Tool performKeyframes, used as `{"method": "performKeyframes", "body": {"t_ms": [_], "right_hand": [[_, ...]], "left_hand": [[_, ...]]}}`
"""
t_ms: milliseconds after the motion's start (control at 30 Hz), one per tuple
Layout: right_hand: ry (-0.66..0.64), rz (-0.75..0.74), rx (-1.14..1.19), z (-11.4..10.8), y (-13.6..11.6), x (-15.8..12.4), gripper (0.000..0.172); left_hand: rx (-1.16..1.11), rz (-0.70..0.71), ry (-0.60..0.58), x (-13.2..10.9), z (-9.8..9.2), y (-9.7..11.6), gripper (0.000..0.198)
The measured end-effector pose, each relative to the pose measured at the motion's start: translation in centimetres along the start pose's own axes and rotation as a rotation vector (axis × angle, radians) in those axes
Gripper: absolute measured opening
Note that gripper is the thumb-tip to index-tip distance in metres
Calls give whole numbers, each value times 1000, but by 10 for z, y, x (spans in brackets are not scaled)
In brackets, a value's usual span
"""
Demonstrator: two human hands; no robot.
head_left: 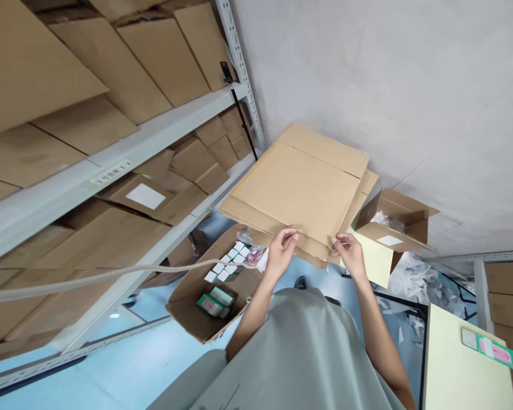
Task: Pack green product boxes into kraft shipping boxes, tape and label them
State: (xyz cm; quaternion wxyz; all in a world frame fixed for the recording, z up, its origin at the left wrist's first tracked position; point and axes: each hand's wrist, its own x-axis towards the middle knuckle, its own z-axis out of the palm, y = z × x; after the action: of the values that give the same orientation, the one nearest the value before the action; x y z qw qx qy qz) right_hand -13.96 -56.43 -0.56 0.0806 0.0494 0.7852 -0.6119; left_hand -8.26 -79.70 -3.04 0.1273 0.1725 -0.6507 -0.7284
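Flattened cardboard boxes (pixel 303 182) lie stacked in front of me, against the corner of shelf and wall. My left hand (pixel 283 246) is at the near edge of the stack, thumb and fingers closed on a cardboard flap. My right hand (pixel 347 250) pinches the near right corner of the same cardboard. Below and left of my left hand stands an open carton (pixel 183 296). Inside it are several small white-topped boxes (pixel 228 262), green-and-pink boxes (pixel 214 303) and some clear plastic wrapping.
Metal shelving (pixel 162 128) packed with cartons fills the left side. A pale strap (pixel 123 271) crosses toward the open carton. An open box (pixel 399 219) with bubble wrap stands right. Paper scraps (pixel 419 282) lie beneath; a cream table (pixel 457 364) bears a green-pink package (pixel 491 348).
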Motion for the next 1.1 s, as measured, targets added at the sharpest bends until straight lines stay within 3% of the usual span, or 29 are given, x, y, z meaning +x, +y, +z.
{"method": "performKeyframes", "body": {"t_ms": [133,333,500,567,633,733,900,1000,1100], "right_hand": [[70,30,-46,10,0,1,76],[73,14,69,13,-11,3,74],[68,-30,135,18,-28,-6,65],[19,-65,156,26,-32,-15,60],[-43,-88,173,33,-33,-24,56],[-66,-89,178,34,-24,-30,52],[37,-34,121,15,7,-27,51],[50,-16,22,6,23,-26,46],[-1,16,6,5,31,-27,39]], "left_hand": [[-204,-109,21,-3,-4,-2,46],[-507,-139,124,-2,-3,7,53],[-350,-196,10,18,13,21,52],[-304,-190,27,25,15,28,50],[-372,-163,122,31,9,36,46],[-483,-140,286,38,-16,52,38],[-510,-116,356,45,-54,84,19],[-505,-98,346,44,-57,96,17],[-466,-100,327,37,-47,94,17]]}}
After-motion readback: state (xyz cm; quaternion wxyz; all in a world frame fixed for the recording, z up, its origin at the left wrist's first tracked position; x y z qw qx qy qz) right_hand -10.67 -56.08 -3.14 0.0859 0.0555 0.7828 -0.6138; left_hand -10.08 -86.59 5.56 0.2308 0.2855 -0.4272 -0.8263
